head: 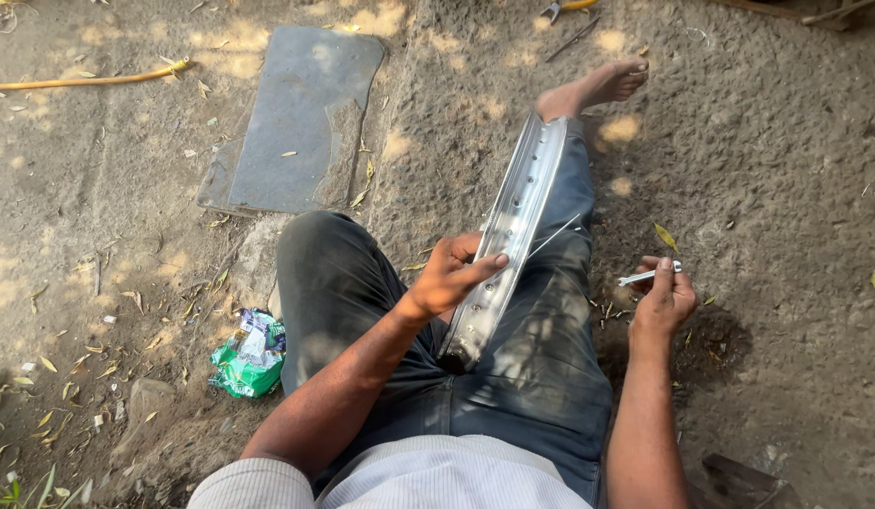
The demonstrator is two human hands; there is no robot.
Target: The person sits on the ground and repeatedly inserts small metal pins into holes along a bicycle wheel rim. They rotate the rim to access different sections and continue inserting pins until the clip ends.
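I see one shiny silver metal wheel rim (513, 236) lying along the lap at centre, my left hand (452, 273) gripping its edge. My right hand (662, 300), at 3 o'clock, pinches one small silver spanner (645, 276). One crumpled green wrapper (251, 356) sits at 8 o'clock.

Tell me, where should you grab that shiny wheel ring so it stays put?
Grip the metal rim on its curved outer edge near the middle, coming from the left side, much as the left hand does. The rim lies tilted along the legs, so fingers probably wrap its narrow edge easily there. The right hand holds a small metal piece.
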